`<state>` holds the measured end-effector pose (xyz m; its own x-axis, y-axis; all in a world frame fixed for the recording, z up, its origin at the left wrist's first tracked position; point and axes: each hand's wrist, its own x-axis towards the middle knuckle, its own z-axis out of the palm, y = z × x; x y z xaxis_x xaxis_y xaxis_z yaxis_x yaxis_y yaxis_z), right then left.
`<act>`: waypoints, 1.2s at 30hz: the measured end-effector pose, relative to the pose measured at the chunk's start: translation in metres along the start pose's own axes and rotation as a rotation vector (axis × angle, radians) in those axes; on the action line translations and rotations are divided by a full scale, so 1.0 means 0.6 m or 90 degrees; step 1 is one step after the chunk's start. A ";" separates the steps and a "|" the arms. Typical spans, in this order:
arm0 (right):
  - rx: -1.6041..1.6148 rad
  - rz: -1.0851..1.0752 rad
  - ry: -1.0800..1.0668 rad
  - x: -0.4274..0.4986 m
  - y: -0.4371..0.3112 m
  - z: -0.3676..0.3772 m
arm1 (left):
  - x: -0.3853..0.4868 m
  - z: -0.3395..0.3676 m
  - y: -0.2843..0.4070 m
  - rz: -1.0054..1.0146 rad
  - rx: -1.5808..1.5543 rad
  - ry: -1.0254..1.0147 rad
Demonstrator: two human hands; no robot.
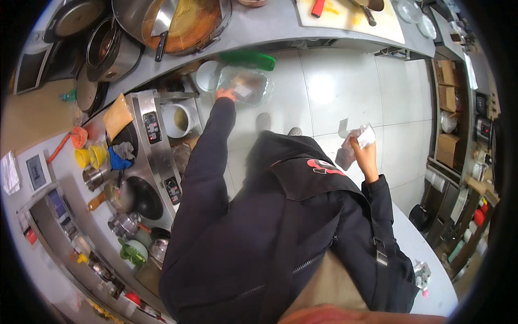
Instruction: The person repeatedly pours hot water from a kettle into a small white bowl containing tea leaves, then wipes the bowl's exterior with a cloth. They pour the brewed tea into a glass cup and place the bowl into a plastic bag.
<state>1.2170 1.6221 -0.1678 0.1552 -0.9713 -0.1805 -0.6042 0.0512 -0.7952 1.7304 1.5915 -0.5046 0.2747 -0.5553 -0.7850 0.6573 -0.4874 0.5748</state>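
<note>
My left hand [226, 95] grips the near left edge of a clear plastic container [247, 86], with a white label and something reddish-brown inside. A green lid or tray [253, 60] and a round white container [208, 76] lie just beyond it. My right hand [365, 156] is closed on a clear plastic bag [349, 148] that has a white label and dark contents. Both hands are held out over the tiled floor, well apart from each other.
Above is a steel counter with a cleaver [164, 24] on a round wooden board [194, 28] and a white cutting board [344, 18]. At left stand hobs, a black frying pan [146, 198] and a white bucket [178, 120]. Shelves with cardboard boxes [448, 150] line the right.
</note>
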 end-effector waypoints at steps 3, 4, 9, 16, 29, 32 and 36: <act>0.094 0.087 -0.012 0.009 -0.036 0.006 | -0.070 0.056 0.014 0.007 0.077 -0.156; 0.103 0.103 -0.001 0.026 -0.051 0.001 | -0.117 0.104 0.017 0.025 0.086 -0.227; 0.190 -0.023 -0.055 0.083 -0.131 -0.002 | -0.399 0.393 0.080 0.184 0.319 -0.682; 0.330 -0.007 0.130 0.128 -0.072 -0.142 | -0.531 0.694 0.102 0.373 0.641 -0.713; 0.557 0.052 0.040 0.303 0.201 -0.531 | -0.534 1.117 -0.044 0.184 0.380 -0.596; 0.496 0.025 0.022 0.354 0.224 -0.596 | -0.514 1.189 -0.051 0.259 0.358 -0.532; 0.598 0.041 -0.006 0.453 0.251 -0.642 | -0.456 1.289 -0.037 0.300 0.277 -0.502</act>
<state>0.8675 1.2762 -0.1136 0.1523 -0.9581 -0.2424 0.2654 0.2759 -0.9238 1.0981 1.2327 -0.1238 -0.2040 -0.9639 -0.1711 0.2465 -0.2197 0.9439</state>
